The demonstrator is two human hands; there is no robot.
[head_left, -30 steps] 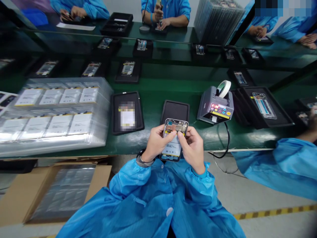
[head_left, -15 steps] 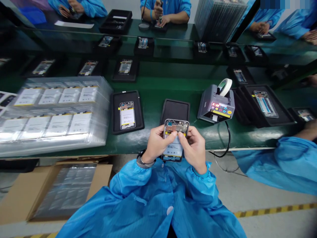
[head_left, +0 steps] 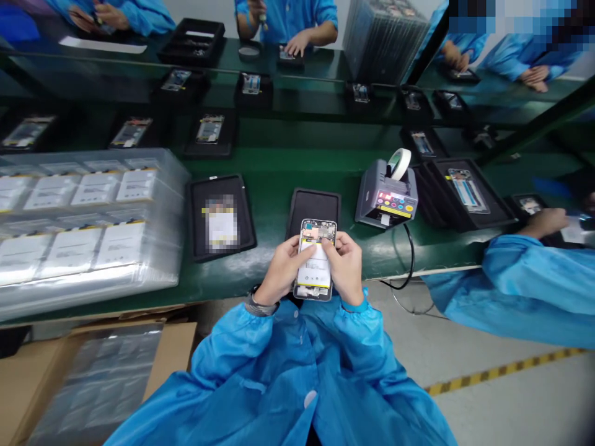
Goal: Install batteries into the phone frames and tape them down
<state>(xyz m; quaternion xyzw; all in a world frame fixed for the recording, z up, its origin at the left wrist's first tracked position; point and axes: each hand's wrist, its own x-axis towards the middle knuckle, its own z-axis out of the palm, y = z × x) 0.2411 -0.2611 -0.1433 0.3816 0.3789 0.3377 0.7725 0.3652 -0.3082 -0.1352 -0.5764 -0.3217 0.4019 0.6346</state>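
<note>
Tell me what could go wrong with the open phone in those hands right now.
1. The open phone is held in the air at the edge of the bench by the left hand and right hand alone; a slip could drop it short of the black tray.
2. Both thumbs press near its exposed board; bare skin might smudge or strain parts.

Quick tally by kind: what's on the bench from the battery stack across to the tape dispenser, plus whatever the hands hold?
Black trays: 2, the empty tray and the loaded tray.
Open phones: 2, the tray phone (blurred) and the held phone, gripped by the left hand and right hand.
Tape dispenser: 1.
Total: 5.
</note>
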